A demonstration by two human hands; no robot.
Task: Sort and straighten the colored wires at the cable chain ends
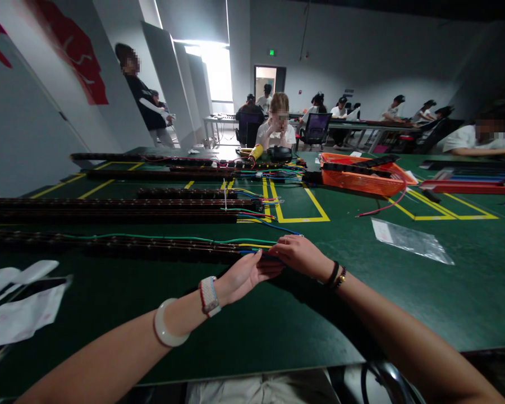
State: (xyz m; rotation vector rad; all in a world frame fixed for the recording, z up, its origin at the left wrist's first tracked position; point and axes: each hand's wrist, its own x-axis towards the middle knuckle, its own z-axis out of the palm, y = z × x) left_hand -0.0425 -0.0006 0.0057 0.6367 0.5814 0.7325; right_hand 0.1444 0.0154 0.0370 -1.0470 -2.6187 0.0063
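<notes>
A long dark strip [122,247] with green, yellow and blue wires [235,242] along it lies across the green table [252,314] in front of me. My left hand [246,274] and my right hand [298,253] meet at the strip's right end. Both pinch the bundle of wire ends there, fingers pressed together. The left wrist wears a white bangle and a watch; the right wrist wears dark bracelets.
More long dark strips [109,207] with coloured wires lie further back. An orange tray [362,174] stands at the back right, a clear plastic bag [408,240] to the right, white papers [17,308] at the left. Several people sit at the tables behind.
</notes>
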